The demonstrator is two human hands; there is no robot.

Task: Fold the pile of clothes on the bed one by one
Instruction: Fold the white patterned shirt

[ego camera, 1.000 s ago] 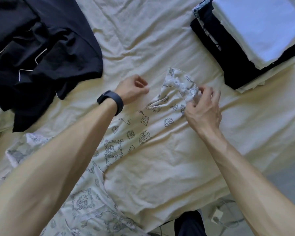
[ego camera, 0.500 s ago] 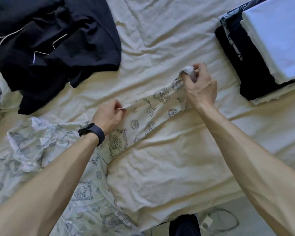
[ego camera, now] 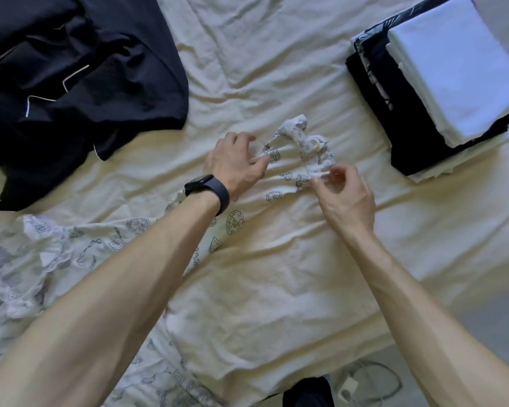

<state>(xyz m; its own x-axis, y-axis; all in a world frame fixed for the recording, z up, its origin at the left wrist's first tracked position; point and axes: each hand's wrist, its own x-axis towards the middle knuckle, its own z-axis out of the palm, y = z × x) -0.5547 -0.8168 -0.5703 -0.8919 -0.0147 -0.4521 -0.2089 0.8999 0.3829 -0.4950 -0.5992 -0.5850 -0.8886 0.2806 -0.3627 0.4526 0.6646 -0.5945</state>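
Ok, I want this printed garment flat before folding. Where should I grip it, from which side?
Take the printed garment at its crumpled far end, one edge in each hand, coming from the near side as the left hand and right hand do. That end is bunched into a loop while the rest trails toward the near left, so spreading there likely flattens it.

My left hand (ego camera: 235, 163) has slid up the printed sleeve (ego camera: 301, 136) to the frame's centre. The sleeve end, taut half a second ago, now lies bunched, my right hand (ego camera: 346, 198) swapping its fist grip for a fingertip pinch.
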